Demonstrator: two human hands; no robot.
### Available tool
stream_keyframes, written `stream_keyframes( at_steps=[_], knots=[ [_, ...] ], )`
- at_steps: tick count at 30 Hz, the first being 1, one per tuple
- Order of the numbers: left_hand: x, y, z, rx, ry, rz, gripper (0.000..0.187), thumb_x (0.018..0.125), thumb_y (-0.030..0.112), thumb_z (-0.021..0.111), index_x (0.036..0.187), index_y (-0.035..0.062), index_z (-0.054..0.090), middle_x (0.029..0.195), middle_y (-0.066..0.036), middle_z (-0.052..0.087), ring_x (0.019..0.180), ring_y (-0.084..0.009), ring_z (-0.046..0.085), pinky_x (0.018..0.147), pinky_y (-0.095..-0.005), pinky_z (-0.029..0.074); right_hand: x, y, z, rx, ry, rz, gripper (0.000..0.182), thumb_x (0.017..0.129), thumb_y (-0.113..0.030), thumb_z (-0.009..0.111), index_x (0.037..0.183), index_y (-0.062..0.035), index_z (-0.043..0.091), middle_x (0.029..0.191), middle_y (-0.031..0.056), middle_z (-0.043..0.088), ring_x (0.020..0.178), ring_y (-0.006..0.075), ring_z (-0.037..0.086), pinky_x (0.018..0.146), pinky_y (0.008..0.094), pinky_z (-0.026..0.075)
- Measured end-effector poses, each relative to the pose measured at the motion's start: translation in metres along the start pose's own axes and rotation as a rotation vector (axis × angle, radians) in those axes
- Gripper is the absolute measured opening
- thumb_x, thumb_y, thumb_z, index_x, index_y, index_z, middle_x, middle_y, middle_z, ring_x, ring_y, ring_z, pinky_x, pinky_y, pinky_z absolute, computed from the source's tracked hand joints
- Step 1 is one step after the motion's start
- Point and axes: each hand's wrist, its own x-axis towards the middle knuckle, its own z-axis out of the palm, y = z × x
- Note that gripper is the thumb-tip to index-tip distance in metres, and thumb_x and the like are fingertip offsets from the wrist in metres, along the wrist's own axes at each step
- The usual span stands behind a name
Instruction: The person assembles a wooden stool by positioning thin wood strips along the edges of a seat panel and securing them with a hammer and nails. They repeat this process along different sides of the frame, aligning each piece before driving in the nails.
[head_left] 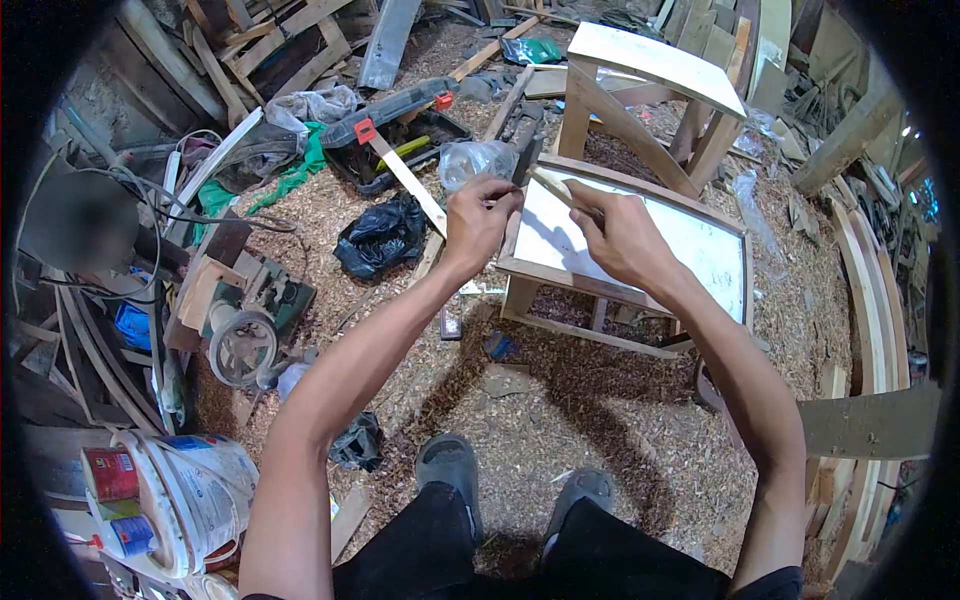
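Observation:
A small wooden-framed stool (735,240) with a white panel top (700,245) stands in front of me. My right hand (625,238) is over the panel, its fingers wrapped round a pale wooden stick (556,188) that slants toward the frame's far left corner. At that corner, my left hand (480,225) is closed in a pinch, fingertips right at the wooden edge; I cannot tell what is between them. Just beyond my left hand sits a clear plastic bag (476,160).
Behind stands a second white-topped stool (650,65). On the left are an open toolbox (400,140), a black plastic bag (382,237), a machine with a handwheel (243,347) and a white bucket (215,485). Wood shavings cover the floor; planks (865,300) lean at right.

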Motion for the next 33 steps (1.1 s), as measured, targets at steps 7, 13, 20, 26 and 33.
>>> stream_keyframes(
  at_steps=[7,13,20,26,33],
  knots=[
    [-0.002,-0.011,0.004,0.013,0.031,0.006,0.016,0.081,0.010,0.067,0.090,-0.0018,0.070,0.090,-0.010,0.068,0.084,-0.0205,0.065,0.078,-0.0303,0.048,-0.001,0.004,0.003,-0.050,0.024,-0.092,0.026,0.090,-0.008,0.052,0.114,-0.0005,0.059,0.079,0.0269,0.065,0.068,0.0428,0.063,0.063,0.0476,0.049],
    [-0.003,-0.007,0.003,0.018,0.024,0.008,0.015,0.081,0.008,0.065,0.091,-0.0020,0.070,0.092,-0.011,0.068,0.085,-0.0212,0.066,0.079,-0.0299,0.049,0.003,0.006,0.007,-0.078,0.035,-0.089,0.027,0.089,-0.009,0.053,0.115,-0.0017,0.058,0.076,0.0280,0.063,0.070,0.0440,0.063,0.063,0.0499,0.047],
    [-0.004,-0.004,0.005,0.006,0.057,-0.001,0.013,0.079,0.006,0.065,0.085,-0.0032,0.070,0.087,-0.014,0.068,0.082,-0.0261,0.065,0.079,-0.0331,0.048,0.003,0.003,0.004,-0.121,-0.011,-0.053,0.036,0.090,-0.009,0.055,0.125,-0.0019,0.057,0.086,0.0275,0.065,0.061,0.0354,0.061,0.062,0.0427,0.046],
    [-0.003,-0.010,0.007,0.026,0.074,0.013,0.013,0.079,0.006,0.065,0.086,-0.0038,0.070,0.087,-0.014,0.068,0.083,-0.0262,0.065,0.079,-0.0333,0.049,0.003,0.006,0.004,-0.092,0.010,-0.119,0.029,0.089,-0.007,0.052,0.116,-0.0013,0.058,0.077,0.0285,0.063,0.066,0.0425,0.063,0.061,0.0489,0.048],
    [-0.003,-0.013,0.006,0.027,0.030,0.026,0.017,0.080,0.011,0.069,0.092,-0.0008,0.071,0.092,-0.011,0.069,0.084,-0.0210,0.066,0.078,-0.0307,0.049,0.003,0.000,0.005,-0.108,0.010,-0.100,0.035,0.088,-0.006,0.055,0.123,-0.0039,0.059,0.076,0.0283,0.061,0.058,0.0331,0.060,0.059,0.0428,0.045]
  ],
)
